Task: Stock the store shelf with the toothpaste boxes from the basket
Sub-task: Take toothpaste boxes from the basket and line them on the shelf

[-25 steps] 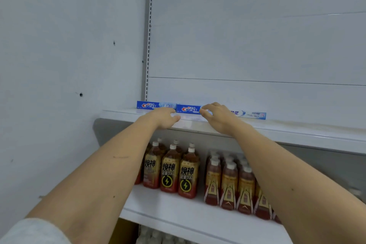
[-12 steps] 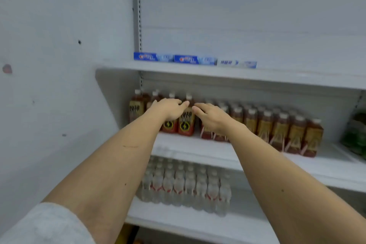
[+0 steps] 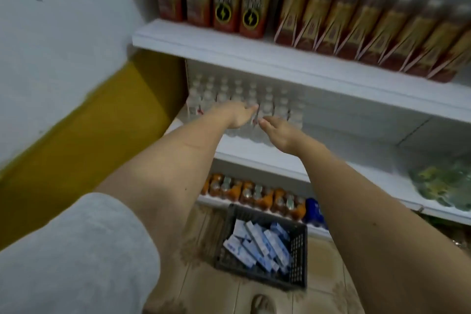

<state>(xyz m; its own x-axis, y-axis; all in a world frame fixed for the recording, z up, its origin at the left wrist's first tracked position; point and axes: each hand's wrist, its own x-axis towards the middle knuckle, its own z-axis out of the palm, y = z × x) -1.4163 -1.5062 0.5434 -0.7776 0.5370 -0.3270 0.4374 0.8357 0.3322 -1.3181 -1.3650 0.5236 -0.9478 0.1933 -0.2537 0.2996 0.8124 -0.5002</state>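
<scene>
A dark plastic basket (image 3: 298, 257) stands on the tiled floor below the shelves, holding several blue-and-white toothpaste boxes (image 3: 257, 245) in a loose pile. My left hand (image 3: 235, 115) and my right hand (image 3: 277, 131) hang side by side in the air in front of the clear-bottle shelf, fingers stretched out, both holding nothing. Both hands are well above the basket. The top shelf with the stocked boxes is out of view.
A white shelf (image 3: 254, 53) carries rows of brown drink bottles (image 3: 237, 0). Below it stand small clear bottles (image 3: 267, 107), then orange bottles (image 3: 254, 194) near the floor. Green packets (image 3: 443, 183) lie at the right. A yellow-and-white wall (image 3: 76, 115) closes the left side.
Both hands left the toothpaste boxes on the top shelf and came down empty. The view tilted down from the top shelf to the lower shelves and the basket.
</scene>
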